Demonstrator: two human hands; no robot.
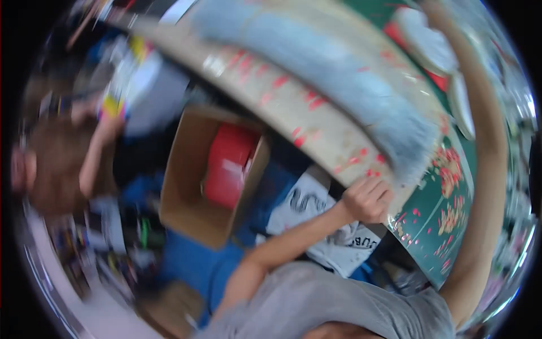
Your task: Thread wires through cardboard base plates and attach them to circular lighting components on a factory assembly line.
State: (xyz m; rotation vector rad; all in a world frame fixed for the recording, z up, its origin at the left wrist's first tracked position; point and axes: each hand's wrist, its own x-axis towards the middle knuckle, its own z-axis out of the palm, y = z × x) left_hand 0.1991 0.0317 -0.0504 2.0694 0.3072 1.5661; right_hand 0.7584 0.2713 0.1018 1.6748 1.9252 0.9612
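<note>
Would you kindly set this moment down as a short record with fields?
Left hand: closed fist gripping the edge of the beige board
Right hand: out of view; the right arm reaches up along the picture's right side
On the board: grey fringed cloth, red scraps
Below: open cardboard box with a red container inside
Right of board: green patterned sheet
Picture: blurred

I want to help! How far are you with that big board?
Looks done: the grey fringed cloth lies along the board. In hand: the left hand grips the board's edge, and the right arm reaches up, its hand out of view. Probably left: red bits lie scattered over the board.
</note>
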